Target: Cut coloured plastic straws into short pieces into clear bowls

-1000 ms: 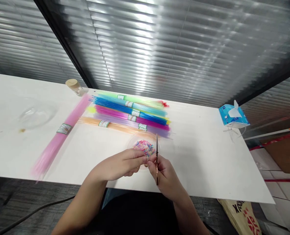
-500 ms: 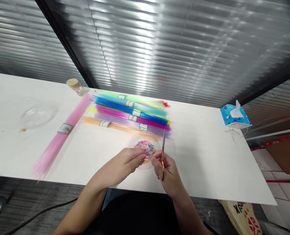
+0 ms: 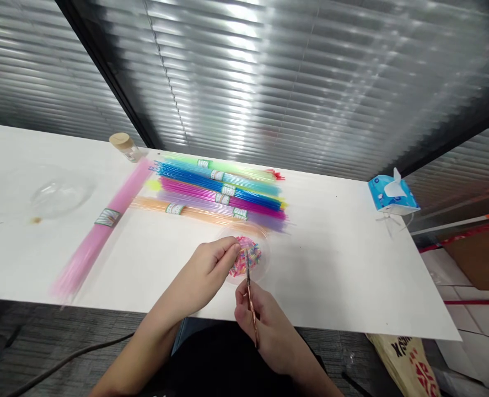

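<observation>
My right hand (image 3: 264, 325) is closed around the handles of a pair of copper-coloured scissors (image 3: 250, 300), whose blades point up over a clear round bowl (image 3: 264, 270). Small multicoloured cut pieces of straw (image 3: 252, 256) lie in the bowl. At the bowl's left side, the fingers of my left hand (image 3: 215, 270) are pinched together on what looks like a few thin pale pink plastic straws, mostly hidden by the fingers. The scissor tips are close to those fingertips.
Behind the bowl lie banded bundles of thin straws, including a blue one (image 3: 211, 182) and an orange one (image 3: 153, 205). A long pink bundle (image 3: 89, 248) slants on the left. Further off are a wooden-lidded jar (image 3: 124, 146), a clear plastic dome (image 3: 60, 196) and a tissue pack (image 3: 393, 193).
My right hand has moved down and left, bringing the scissor blades from right of the bowl to over it. My left hand has risen slightly, apart from the right.
</observation>
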`<state>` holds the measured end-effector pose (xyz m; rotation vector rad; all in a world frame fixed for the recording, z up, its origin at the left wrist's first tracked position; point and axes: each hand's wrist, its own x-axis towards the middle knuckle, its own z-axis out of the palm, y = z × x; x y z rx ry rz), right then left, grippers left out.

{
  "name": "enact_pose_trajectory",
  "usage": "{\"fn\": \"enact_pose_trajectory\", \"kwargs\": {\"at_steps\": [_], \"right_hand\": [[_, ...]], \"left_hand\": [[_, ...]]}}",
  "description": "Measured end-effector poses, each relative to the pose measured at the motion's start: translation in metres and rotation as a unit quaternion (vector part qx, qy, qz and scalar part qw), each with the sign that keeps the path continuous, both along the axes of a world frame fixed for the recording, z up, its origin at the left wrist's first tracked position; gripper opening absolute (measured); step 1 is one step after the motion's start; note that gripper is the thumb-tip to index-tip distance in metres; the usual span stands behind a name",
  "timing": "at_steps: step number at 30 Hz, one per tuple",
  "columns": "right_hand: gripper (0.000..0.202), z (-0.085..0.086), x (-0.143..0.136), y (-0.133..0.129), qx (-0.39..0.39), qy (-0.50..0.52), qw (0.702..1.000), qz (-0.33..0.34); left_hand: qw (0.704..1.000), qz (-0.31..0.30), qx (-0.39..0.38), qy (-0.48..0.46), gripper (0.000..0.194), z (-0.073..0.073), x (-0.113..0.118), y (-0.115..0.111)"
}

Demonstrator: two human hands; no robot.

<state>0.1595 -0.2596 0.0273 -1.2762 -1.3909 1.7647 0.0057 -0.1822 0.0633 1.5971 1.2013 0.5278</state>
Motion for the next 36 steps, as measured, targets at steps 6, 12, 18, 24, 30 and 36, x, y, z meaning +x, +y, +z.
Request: {"fn": "enact_pose_trajectory", "kwargs": {"at_steps": [6, 12, 18, 24, 30, 36], "right_hand": [[0.033, 0.002, 0.000, 0.005, -0.012, 0.017, 1.000, -0.006], [0.040, -0.002, 0.003, 0.008, -0.025, 0.068, 0.997, -0.005], [0.045, 0.000, 0.003, 0.010, -0.050, 0.079, 0.996, 0.003], [0.047, -0.002, 0.002, 0.012, -0.074, 0.112, 0.991, 0.004], [0.047, -0.009, -0.001, 0.012, -0.108, 0.147, 0.983, -0.014], [0.048, -0.019, -0.008, 0.010, -0.161, 0.175, 0.971, -0.035]], "left_hand": [[0.999, -0.051, -0.002, 0.013, 0.036, 0.005, 0.000, 0.000], [0.996, -0.079, -0.015, 0.026, 0.037, 0.004, -0.002, 0.003], [0.995, -0.097, -0.032, 0.022, 0.036, -0.002, -0.004, 0.007], [0.991, -0.116, -0.058, 0.014, 0.037, -0.005, -0.005, 0.010], [0.990, -0.114, -0.078, 0.001, 0.036, -0.012, -0.008, 0.013], [0.992, -0.103, -0.072, 0.014, 0.033, -0.019, -0.008, 0.016]]}}
